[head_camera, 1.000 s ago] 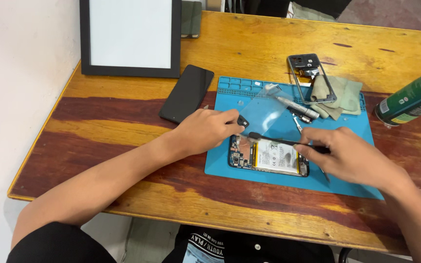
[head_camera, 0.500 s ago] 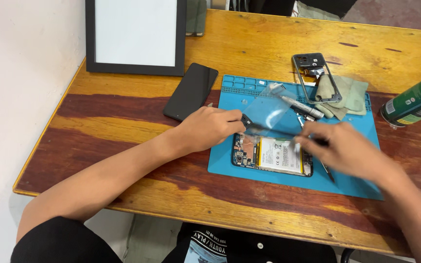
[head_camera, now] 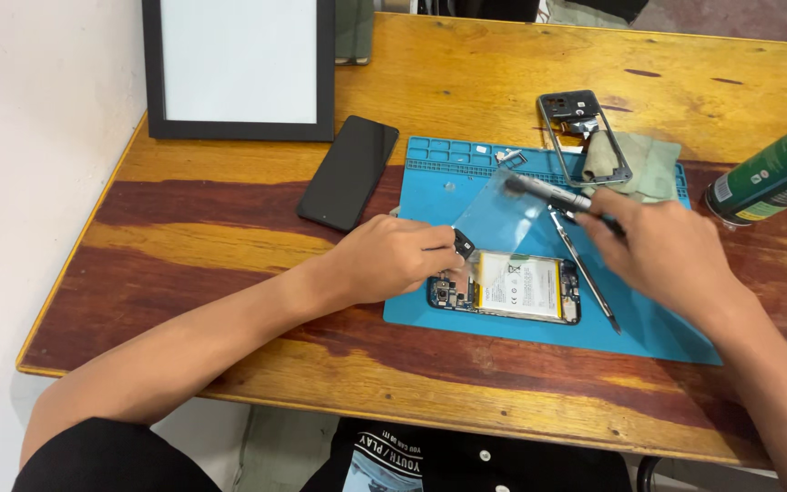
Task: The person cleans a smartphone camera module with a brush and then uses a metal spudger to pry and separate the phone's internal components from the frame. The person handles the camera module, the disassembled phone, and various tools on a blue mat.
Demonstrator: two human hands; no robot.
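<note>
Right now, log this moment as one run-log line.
left hand: pinching small black part over opened phone | right hand: gripping tool | clear film between hands | blue mat under phone

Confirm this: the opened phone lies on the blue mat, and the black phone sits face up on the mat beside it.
Wrong in one respect. The black phone lies on the bare wooden table, left of the blue mat, not on it. The opened phone does lie on the mat. The head view shows it.

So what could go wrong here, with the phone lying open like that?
The left hand pinches a small black part right over the opened phone; it might slip and drop inside. The clear film could crease or gather dust. The right hand holds a screwdriver nearby, which might scratch it.
</note>
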